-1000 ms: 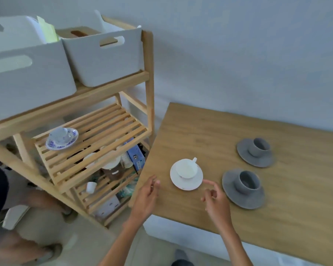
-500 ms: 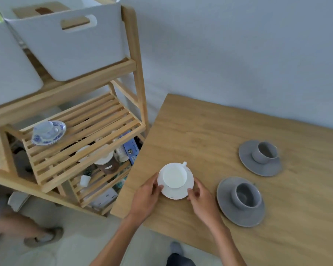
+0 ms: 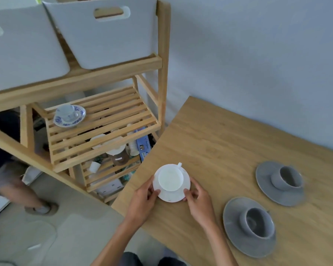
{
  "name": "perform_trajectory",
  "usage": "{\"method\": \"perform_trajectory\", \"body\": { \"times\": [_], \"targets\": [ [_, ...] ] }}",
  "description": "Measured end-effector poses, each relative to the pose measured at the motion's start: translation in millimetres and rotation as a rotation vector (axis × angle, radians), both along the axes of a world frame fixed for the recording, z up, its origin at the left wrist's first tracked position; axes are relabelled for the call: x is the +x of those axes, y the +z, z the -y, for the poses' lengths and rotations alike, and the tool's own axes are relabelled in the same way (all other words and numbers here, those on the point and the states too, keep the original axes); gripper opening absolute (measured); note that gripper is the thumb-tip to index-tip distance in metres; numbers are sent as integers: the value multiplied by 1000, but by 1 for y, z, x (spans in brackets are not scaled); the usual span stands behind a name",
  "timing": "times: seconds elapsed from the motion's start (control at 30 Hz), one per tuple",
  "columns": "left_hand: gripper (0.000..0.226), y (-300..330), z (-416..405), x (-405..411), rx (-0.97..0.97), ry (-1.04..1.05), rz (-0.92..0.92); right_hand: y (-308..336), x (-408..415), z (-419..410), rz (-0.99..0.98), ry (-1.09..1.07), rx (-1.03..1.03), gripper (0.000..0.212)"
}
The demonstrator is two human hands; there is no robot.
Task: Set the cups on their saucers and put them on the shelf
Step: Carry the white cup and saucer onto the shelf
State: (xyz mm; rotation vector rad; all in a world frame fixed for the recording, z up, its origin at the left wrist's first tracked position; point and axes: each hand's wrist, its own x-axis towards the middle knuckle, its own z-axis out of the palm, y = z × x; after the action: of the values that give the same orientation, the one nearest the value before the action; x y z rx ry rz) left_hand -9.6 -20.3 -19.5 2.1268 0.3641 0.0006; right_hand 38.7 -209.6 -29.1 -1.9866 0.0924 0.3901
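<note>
A: Where is the white cup [image 3: 170, 179]?
B: Upright on its white saucer [image 3: 171, 195], near the left edge of the worktop [image 3: 210, 143], handle pointing away from the person.

A: And the hands?
B: Both are on the saucer. The left hand [image 3: 142, 198] pinches its left rim with thumb on top and fingers curled under; the right hand [image 3: 198, 200] pinches the right rim the same way. Whether the saucer has left the wood, I cannot tell.

A: The others?
B: Two grey cups sit on grey saucers to the right: the near grey cup [image 3: 257, 222] on its near grey saucer [image 3: 233, 225], and the far grey cup [image 3: 287, 178] on its far grey saucer [image 3: 263, 175], well apart from the hands.

A: The shelf?
B: The shelf [image 3: 104, 120] stands left of the worktop. A blue cup [image 3: 66, 112] on a blue saucer [image 3: 81, 114] is at the back left of its middle slatted tier. Two white bins [image 3: 104, 35] fill the top tier; jars and boxes show through the slats below.
</note>
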Motion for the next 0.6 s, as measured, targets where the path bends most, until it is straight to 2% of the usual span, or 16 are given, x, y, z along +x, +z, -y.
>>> {"method": "perform_trajectory", "body": {
  "times": [0.27,0.6],
  "targets": [
    [54,2,-38,8,-20,120,-16,6,31,-41,-12,84,40,47],
    [53,0,-140,31,4,210,44,17,81,-150,19,260,24,46]
  ]
}}
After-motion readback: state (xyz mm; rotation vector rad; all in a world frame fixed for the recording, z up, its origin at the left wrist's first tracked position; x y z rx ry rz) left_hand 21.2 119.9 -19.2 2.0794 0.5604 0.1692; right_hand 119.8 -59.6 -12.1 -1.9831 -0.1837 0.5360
